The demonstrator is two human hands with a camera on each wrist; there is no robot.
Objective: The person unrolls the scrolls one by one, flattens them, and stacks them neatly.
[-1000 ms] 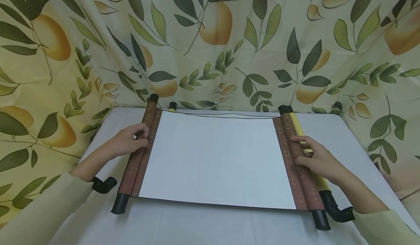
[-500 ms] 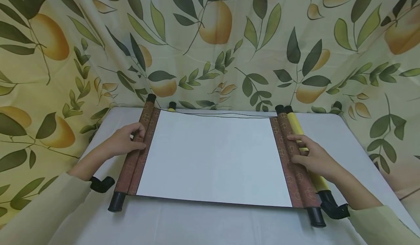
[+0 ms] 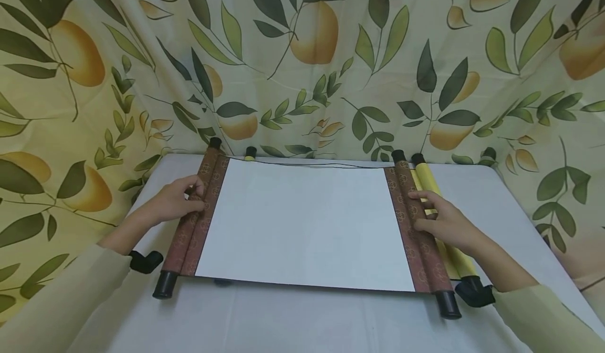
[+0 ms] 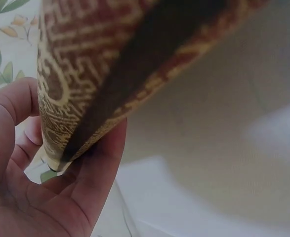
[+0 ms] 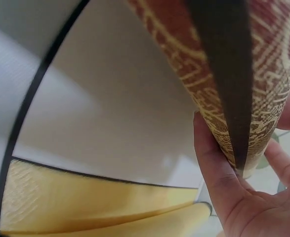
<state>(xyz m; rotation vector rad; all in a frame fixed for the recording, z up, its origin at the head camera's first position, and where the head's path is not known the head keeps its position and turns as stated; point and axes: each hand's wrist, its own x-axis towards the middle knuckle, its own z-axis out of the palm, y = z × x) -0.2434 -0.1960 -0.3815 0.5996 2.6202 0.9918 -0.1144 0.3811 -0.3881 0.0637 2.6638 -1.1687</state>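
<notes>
A hanging scroll (image 3: 302, 221) with a blank white face lies spread between two rollers wrapped in patterned red-brown brocade with black end knobs. My left hand (image 3: 172, 200) grips the left roller (image 3: 177, 248) at mid-length. On the opposite side, my right hand (image 3: 451, 224) holds the right roller (image 3: 432, 258) between thumb and fingers. Both wrist views show fingers curled round the brocade, such as the left roller (image 4: 80, 74) and the right roller (image 5: 278, 64). Beneath the red-brown scroll is a second scroll with a yellow roller (image 3: 427, 177); most of it is hidden.
A white-covered table (image 3: 293, 321) carries both scrolls. Another black knob (image 3: 250, 152) of the yellow scroll shows behind the far edge. A patterned fabric backdrop (image 3: 283, 95) with leaves and fruit hangs right behind the table. Thin dark cords (image 3: 307, 165) run along the scroll's far side.
Both hands have shifted the red-brown scroll leftward and slightly away from me. More of the yellow scroll now shows on the right, and a dark knob appears below the near left edge.
</notes>
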